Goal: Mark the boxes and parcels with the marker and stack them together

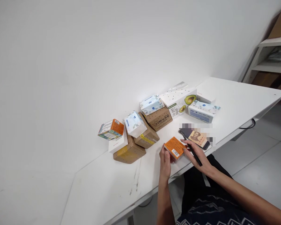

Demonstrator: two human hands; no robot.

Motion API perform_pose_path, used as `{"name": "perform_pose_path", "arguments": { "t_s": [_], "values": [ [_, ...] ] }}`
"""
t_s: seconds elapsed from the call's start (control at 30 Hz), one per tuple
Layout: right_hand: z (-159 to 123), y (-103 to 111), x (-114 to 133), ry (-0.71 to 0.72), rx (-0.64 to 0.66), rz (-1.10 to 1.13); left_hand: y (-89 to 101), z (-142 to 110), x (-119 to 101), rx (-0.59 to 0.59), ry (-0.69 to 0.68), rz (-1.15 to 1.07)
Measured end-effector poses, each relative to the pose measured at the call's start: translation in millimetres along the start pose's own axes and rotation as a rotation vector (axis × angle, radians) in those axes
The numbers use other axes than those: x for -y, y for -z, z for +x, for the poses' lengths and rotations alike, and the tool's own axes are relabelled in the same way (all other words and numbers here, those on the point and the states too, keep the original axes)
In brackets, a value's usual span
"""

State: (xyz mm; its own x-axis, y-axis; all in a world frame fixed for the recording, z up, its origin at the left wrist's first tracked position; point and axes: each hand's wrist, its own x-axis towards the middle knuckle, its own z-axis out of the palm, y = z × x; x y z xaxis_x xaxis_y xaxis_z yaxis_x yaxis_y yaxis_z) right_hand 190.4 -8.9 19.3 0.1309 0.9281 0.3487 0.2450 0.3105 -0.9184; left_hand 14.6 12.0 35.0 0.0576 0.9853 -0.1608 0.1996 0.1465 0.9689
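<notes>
Left hand (165, 160): fingers clasping orange box (173, 145)
Right hand (202, 155): fingers pinching black pen (196, 158) beside the box
Phone (204, 142): on table (103, 184), near pen

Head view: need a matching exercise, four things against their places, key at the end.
Things
1. Black pen
2. Near orange box
3. Avocado-print box
4. White shelf unit

Places
A. At the picture's right edge
B. In the left hand
C. In the right hand
D. On the table, just right of the brown cartons in the picture

Pairs: 1-C; 2-B; 3-D; 4-A
</notes>
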Motion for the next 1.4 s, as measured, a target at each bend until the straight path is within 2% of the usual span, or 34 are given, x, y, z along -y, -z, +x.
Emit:
{"name": "perform_pose_path", "arguments": {
  "t_s": [0.1, 0.2, 0.43, 0.57, 0.63, 0.73, 0.9, 1.03, 1.17, 1.27, 1.4],
  "values": [
    [3.9, 0.4, -6.4, 0.006, -0.053, -0.034, -0.3, -7.1, -5.6, 0.036, -0.058, 0.060],
    [6.5, -0.9, -13.0, 0.005, -0.061, -0.032, -2.9, -13.8, -13.2, 0.032, -0.145, 0.231],
    [11.7, -5.7, -19.7, -0.031, 0.006, -0.028, -10.7, -13.2, -17.0, -0.207, -0.258, 0.722],
    [14.1, -2.1, -14.2, -0.005, -0.053, -0.057, -15.3, -10.9, -13.7, -0.320, -0.291, 0.934],
    [12.9, 0.5, -11.7, -0.023, -0.063, -0.052, -15.8, -12.3, -13.8, -0.309, -0.285, 0.933],
    [10.5, 5.0, -8.9, -0.088, -0.080, -0.013, -13.8, -18.7, -15.7, -0.210, -0.267, 0.818],
    [15.6, 14.7, 3.9, -0.267, -0.183, 0.215, -15.1, -33.4, -15.4, -0.150, -0.210, 0.733],
    [24.5, 21.8, 21.2, -0.270, -0.211, 0.344, -27.2, -40.8, -11.3, -0.113, -0.293, 0.753],
    [33.0, 20.6, 33.8, -0.274, -0.137, 0.354, -36.9, -40.2, -9.9, -0.198, -0.428, 0.850],
    [40.0, 11.3, 37.2, -0.268, -0.068, 0.297, -39.6, -34.8, -5.7, -0.266, -0.521, 0.912],
    [47.6, -6.1, 32.4, -0.248, -0.003, 0.212, -44.9, -24.6, 6.7, -0.353, -0.662, 0.849]
  ]
}}
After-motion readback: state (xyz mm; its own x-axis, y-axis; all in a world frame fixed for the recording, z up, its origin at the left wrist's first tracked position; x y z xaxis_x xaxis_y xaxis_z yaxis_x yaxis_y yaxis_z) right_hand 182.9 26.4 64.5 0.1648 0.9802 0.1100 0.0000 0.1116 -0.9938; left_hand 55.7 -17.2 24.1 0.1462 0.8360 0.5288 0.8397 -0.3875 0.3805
